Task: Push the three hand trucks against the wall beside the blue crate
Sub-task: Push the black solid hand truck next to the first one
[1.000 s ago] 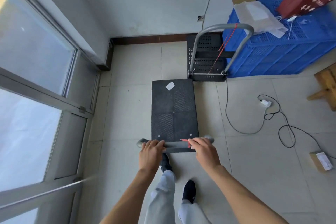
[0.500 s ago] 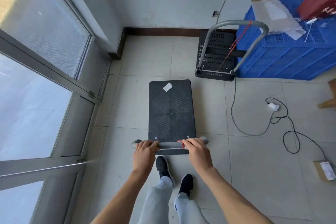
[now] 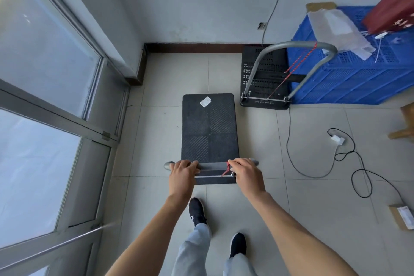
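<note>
Left grip (image 3: 182, 175) and right grip (image 3: 245, 173) clamp the handle (image 3: 212, 165); veering right, the hand truck (image 3: 209, 132) could hit the parked truck (image 3: 266, 74)

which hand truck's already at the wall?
The perforated-deck hand truck beside the blue crate, nobody touching it. The solid-deck hand truck sits mid-floor, left hand and right hand gripping its handle.

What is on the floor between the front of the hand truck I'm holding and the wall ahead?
Only bare floor tiles lie there, in the head view. The parked hand truck stands right of that stretch, beside the blue crate.
</note>
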A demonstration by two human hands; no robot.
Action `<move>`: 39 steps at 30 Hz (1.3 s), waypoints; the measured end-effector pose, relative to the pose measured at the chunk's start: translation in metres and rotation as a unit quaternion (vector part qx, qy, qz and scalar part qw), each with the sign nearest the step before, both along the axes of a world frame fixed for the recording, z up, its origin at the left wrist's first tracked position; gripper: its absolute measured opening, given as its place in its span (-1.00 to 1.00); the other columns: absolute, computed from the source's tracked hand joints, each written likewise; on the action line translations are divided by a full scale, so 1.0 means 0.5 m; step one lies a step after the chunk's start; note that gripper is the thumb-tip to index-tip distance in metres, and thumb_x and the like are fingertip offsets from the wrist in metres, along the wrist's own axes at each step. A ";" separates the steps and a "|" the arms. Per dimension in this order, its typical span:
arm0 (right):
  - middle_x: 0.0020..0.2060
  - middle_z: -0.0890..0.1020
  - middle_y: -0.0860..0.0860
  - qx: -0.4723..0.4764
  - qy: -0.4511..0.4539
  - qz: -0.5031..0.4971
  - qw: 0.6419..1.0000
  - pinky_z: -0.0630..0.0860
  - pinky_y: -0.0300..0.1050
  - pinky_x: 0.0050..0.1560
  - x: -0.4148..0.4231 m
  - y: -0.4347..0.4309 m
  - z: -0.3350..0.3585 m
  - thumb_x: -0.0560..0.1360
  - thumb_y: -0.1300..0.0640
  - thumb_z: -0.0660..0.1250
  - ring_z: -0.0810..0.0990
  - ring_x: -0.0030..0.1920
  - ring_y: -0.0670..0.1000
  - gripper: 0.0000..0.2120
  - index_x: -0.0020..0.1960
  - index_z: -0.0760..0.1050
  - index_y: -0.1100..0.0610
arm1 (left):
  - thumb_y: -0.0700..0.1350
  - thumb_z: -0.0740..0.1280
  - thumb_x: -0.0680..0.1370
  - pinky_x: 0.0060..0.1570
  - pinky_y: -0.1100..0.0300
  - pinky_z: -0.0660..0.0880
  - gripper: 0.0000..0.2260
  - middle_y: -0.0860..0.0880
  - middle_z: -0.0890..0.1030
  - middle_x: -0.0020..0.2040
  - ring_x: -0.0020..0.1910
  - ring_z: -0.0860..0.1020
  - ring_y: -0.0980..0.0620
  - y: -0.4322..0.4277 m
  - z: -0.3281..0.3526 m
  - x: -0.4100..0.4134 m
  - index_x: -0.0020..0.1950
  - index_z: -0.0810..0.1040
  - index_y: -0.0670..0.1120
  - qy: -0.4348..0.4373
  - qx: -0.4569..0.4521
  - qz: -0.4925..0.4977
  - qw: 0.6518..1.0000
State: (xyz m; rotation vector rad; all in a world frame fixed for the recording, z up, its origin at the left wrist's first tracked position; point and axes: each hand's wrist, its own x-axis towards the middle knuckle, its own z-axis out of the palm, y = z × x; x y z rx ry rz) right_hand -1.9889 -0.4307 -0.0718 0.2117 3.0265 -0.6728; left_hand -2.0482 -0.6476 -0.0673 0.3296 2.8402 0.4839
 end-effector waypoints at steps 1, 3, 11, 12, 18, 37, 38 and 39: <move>-0.21 0.61 -0.06 0.001 0.003 -0.002 1.000 0.49 -0.16 -0.27 -0.025 -0.005 0.000 0.19 0.43 0.50 0.57 -0.16 0.04 -0.60 -0.09 0.59 0.05 | -0.11 0.39 0.48 -0.31 0.13 0.36 -0.87 0.04 0.57 -0.08 -0.02 0.47 -0.10 -0.003 -0.002 -0.030 0.01 0.59 0.06 0.005 0.002 -0.003 1.000; -0.20 0.61 -0.06 -0.006 0.010 -0.007 1.000 0.52 -0.14 -0.27 -0.076 -0.011 -0.002 0.18 0.44 0.49 0.58 -0.15 0.04 -0.59 -0.09 0.60 0.05 | -0.14 0.40 0.48 -0.33 0.14 0.37 -0.85 0.03 0.58 -0.07 -0.02 0.47 -0.10 -0.007 -0.004 -0.087 0.02 0.60 0.04 0.016 0.003 -0.012 1.000; -0.13 0.66 -0.02 -0.014 0.006 -0.030 0.999 0.62 0.03 -0.18 -0.267 0.024 -0.005 0.18 0.47 0.49 0.61 -0.09 0.08 -0.52 0.03 0.64 0.11 | -0.21 0.35 0.49 -0.31 0.10 0.43 -0.82 -0.02 0.55 -0.02 0.01 0.43 -0.15 0.036 -0.013 -0.289 0.06 0.57 -0.01 0.013 0.004 -0.026 1.000; -0.13 0.66 -0.02 -0.017 0.006 -0.031 0.999 0.62 0.03 -0.19 -0.293 0.035 -0.006 0.19 0.46 0.50 0.61 -0.09 0.08 -0.53 0.03 0.65 0.11 | -0.23 0.36 0.48 -0.30 0.08 0.44 -0.79 -0.03 0.55 -0.01 0.01 0.43 -0.15 0.048 -0.014 -0.313 0.07 0.57 -0.02 0.017 0.005 -0.026 0.999; -0.13 0.66 0.00 -0.022 0.020 -0.023 0.999 0.61 0.00 -0.18 -0.452 0.113 -0.010 0.17 0.50 0.48 0.62 -0.11 0.10 -0.50 0.04 0.65 0.13 | -0.28 0.35 0.44 0.01 -0.08 0.46 -0.76 -0.08 0.57 -0.05 -0.04 0.48 -0.19 0.113 -0.038 -0.473 0.06 0.59 -0.04 0.032 0.017 -0.028 0.999; -0.16 0.65 -0.03 -0.031 0.030 -0.055 0.998 0.50 -0.08 -0.38 -0.871 0.332 -0.007 0.30 0.44 0.45 0.59 -0.12 0.12 -0.67 -0.02 0.63 0.13 | -0.28 0.39 0.43 -0.04 -0.04 0.45 -0.85 -0.05 0.56 -0.14 -0.11 0.45 -0.12 0.352 -0.036 -0.903 -0.07 0.57 -0.06 0.076 0.033 -0.045 0.996; -0.17 0.65 -0.03 -0.027 0.036 -0.050 0.998 0.50 -0.10 -0.40 -0.885 0.342 -0.008 0.29 0.45 0.46 0.59 -0.13 0.12 -0.67 -0.03 0.63 0.14 | -0.29 0.40 0.42 -0.02 -0.07 0.46 -0.84 -0.05 0.56 -0.14 -0.12 0.45 -0.12 0.363 -0.035 -0.914 -0.07 0.57 -0.06 0.074 0.035 -0.044 0.996; -0.18 0.65 -0.03 -0.026 0.029 -0.050 0.998 0.50 -0.11 -0.41 -0.899 0.353 -0.007 0.27 0.46 0.47 0.59 -0.14 0.11 -0.66 -0.05 0.63 0.14 | -0.28 0.41 0.42 0.02 -0.11 0.45 -0.83 -0.05 0.56 -0.14 -0.11 0.45 -0.11 0.375 -0.037 -0.927 -0.07 0.57 -0.06 0.062 0.032 -0.042 0.997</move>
